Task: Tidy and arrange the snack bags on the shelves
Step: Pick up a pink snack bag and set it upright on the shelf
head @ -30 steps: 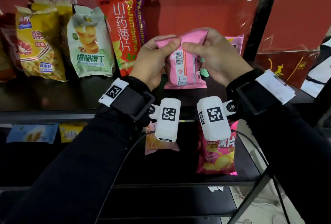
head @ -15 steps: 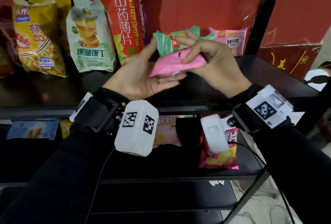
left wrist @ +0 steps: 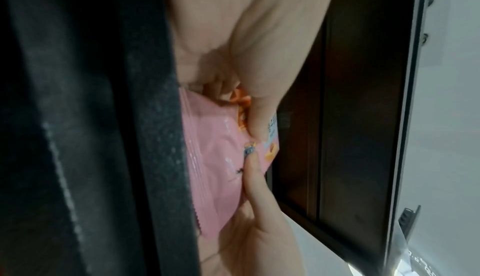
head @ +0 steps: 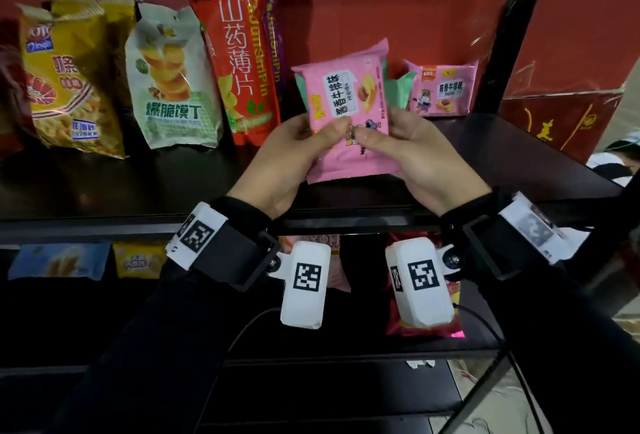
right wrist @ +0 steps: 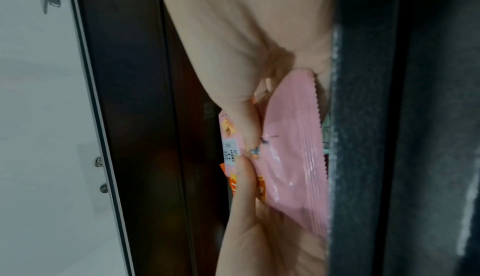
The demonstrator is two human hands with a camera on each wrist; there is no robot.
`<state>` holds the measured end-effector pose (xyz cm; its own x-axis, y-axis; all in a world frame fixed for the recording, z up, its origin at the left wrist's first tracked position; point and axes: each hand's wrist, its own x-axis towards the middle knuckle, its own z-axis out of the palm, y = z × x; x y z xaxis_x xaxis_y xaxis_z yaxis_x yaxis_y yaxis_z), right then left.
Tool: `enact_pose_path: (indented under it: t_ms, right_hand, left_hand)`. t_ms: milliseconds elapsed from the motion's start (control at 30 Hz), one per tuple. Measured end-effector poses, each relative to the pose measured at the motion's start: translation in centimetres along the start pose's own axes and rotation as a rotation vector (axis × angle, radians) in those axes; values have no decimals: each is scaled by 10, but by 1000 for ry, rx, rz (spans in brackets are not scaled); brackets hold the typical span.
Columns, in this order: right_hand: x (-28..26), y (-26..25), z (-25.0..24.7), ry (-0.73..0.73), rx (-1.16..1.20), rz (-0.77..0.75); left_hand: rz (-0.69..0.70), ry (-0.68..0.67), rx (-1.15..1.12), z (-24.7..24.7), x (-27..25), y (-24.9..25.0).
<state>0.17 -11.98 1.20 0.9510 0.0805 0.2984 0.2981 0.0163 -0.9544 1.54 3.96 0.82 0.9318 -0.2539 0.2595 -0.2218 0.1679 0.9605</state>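
Note:
A pink snack bag (head: 349,101) is held upright in front of the upper shelf (head: 502,163), its printed face towards me with the lettering turned sideways. My left hand (head: 294,153) pinches its lower left edge, thumb on the front. My right hand (head: 415,153) pinches the lower right edge the same way. Both wrist views show the pink snack bag (left wrist: 215,169) (right wrist: 288,153) close up with the two thumbs meeting on it. Behind it stand a green bag (head: 398,90) and a second pink bag (head: 441,88), leaning on the red back wall.
On the upper shelf to the left stand a tall red bag (head: 239,52), a white-green bag (head: 169,80) and a yellow bag (head: 65,83). The lower shelf holds a pink chip bag (head: 450,312), a blue bag (head: 55,260) and a yellow bag (head: 138,258). A black post (head: 509,31) stands at right.
The pink bag has been flipped from its barcode back, through lying flat, to its printed front. Both hands shifted from its top edge to its lower edge.

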Motion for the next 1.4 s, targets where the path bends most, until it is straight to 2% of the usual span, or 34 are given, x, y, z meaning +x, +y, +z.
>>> enact_pose_path:
  t_ms: [200,333,467,533,667,833,1033,1233,1300,1400]
  right_hand:
    - [-2,-2,4,-11,-13,-48]
    - [-3,-5,9,22,-17,-154]
    - [-5,-2,15,-47,-143,-212]
    - [-7,-4,18,-80,-117,-227]
    - [-9,-10,22,-55,-22,-256]
    - [-9,-14,27,6,4,-278]
    - [-7,-15,34,48,164,-202]
    - [-1,-18,36,83,146,-223]
    - [-1,-16,35,50,134,-238]
    - [-5,-9,30,-77,36,-217]
  left_hand:
    - [65,39,-16,-4,-1,-3]
    - [212,50,45,-1,-7,-3]
    - [320,96,-54,-1,-12,0]
    - [363,125,-43,-1,-13,1]
    - [430,129,-24,-1,-16,-1]
    - [437,136,-102,2,-17,1]
    - [441,175,-125,1,-17,-1]
    - [431,149,-267,-3,-13,0]
    - [430,158,-288,-6,-11,-1]
    - [434,183,-356,-11,-8,-2]
